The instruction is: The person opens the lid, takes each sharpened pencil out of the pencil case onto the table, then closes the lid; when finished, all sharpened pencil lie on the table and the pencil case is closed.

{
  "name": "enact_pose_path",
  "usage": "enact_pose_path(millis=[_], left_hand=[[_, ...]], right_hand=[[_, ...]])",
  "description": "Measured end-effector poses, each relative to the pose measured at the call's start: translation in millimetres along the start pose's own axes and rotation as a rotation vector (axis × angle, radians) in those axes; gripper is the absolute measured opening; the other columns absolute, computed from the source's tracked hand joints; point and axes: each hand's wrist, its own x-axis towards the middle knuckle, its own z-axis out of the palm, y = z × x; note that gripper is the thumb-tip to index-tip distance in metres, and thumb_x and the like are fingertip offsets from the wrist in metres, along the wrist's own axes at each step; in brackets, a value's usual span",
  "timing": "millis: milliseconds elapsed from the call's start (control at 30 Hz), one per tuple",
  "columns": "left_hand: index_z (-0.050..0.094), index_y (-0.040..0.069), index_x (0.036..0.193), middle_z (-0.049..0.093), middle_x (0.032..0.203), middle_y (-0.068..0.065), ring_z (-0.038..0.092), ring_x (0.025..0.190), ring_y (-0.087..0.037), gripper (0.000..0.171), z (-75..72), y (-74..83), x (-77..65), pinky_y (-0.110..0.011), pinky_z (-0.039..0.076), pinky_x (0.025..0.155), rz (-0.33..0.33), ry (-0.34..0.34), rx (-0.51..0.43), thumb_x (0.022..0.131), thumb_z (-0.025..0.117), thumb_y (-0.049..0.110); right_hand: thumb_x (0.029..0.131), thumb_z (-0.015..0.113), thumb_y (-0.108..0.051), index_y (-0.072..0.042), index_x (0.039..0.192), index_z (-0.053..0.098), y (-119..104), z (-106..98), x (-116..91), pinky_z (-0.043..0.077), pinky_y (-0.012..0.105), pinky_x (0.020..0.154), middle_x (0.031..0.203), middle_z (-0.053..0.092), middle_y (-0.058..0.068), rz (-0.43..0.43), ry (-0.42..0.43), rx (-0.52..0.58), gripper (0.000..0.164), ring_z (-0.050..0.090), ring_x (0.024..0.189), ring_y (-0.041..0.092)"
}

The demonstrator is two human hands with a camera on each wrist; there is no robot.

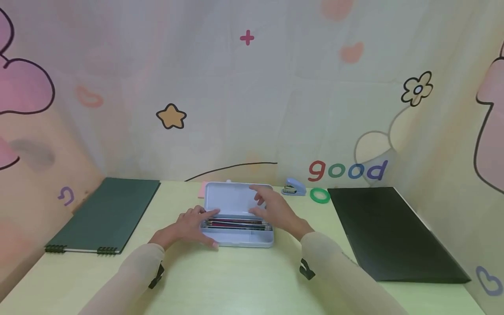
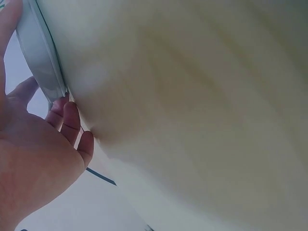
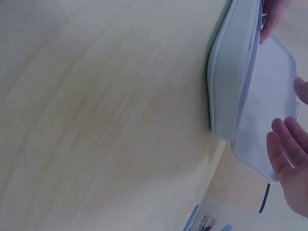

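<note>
A light-blue pencil case (image 1: 238, 239) stands on the table with its lid (image 1: 228, 197) raised at the back. Several pencils (image 1: 238, 224) lie lengthwise inside it. My left hand (image 1: 189, 226) grips the case's left end, thumb at the front edge and index finger reaching over toward the hinge; the left wrist view shows the other fingers bent by the case's end wall (image 2: 41, 53). Beside the lid's right part is my right hand (image 1: 277, 210), its index finger extended toward the top edge and its fingers spread in front of the lid in the right wrist view.
A dark green spiral sketchbook (image 1: 108, 214) lies at the left. On the right is a large black folder (image 1: 393, 236). Behind the case are a blue stapler (image 1: 294, 187), a green tape roll (image 1: 320, 195) and something pink (image 1: 201, 190), partly hidden by the lid. A printed curtain (image 1: 236, 109) backs the table.
</note>
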Motion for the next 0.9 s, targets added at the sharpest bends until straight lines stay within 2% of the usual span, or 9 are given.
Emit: enact_pose_path(millis=[167, 300, 633, 900], left_hand=[[0.042, 0.023, 0.153, 0.047, 0.127, -0.015, 0.045, 0.115, -0.031, 0.102, -0.9, 1.4, -0.6, -0.052, 0.036, 0.098, 0.0, 0.002, 0.0, 0.068, 0.084, 0.059], [0.041, 0.024, 0.153, 0.047, 0.127, -0.014, 0.044, 0.115, -0.03, 0.102, -1.3, 1.3, -0.9, -0.051, 0.036, 0.098, -0.009, 0.0, 0.002, 0.068, 0.084, 0.06], [0.042, 0.025, 0.153, 0.046, 0.133, -0.015, 0.044, 0.116, -0.03, 0.102, 0.7, 1.0, -1.0, -0.052, 0.036, 0.099, -0.014, -0.005, -0.011, 0.068, 0.084, 0.061], [0.041, 0.026, 0.153, 0.046, 0.131, -0.013, 0.043, 0.116, -0.029, 0.101, -0.5, -0.5, -1.6, -0.052, 0.036, 0.1, -0.014, -0.007, -0.01, 0.068, 0.084, 0.061]], right_hand=[[0.09, 0.076, -0.02, -0.016, 0.141, 0.054, -5.4, 6.6, -0.7, 0.055, 0.038, 0.09, 0.115, 0.069, 0.005, -0.049, -0.151, -0.015, 0.055, 0.065, 0.103, 0.02], [0.088, 0.076, -0.016, -0.014, 0.138, 0.057, -8.8, 11.8, -1.6, 0.054, 0.04, 0.094, 0.116, 0.069, 0.006, -0.08, -0.239, -0.008, 0.054, 0.065, 0.105, 0.021], [0.086, 0.079, -0.013, -0.015, 0.143, 0.053, -14.3, 21.1, -2.2, 0.049, 0.041, 0.104, 0.119, 0.069, 0.005, -0.068, -0.32, -0.074, 0.062, 0.063, 0.11, 0.02], [0.086, 0.079, -0.013, -0.018, 0.137, 0.059, -23.1, 24.3, 2.5, 0.049, 0.039, 0.103, 0.114, 0.071, 0.0, -0.099, -0.363, -0.203, 0.055, 0.062, 0.104, 0.016]])
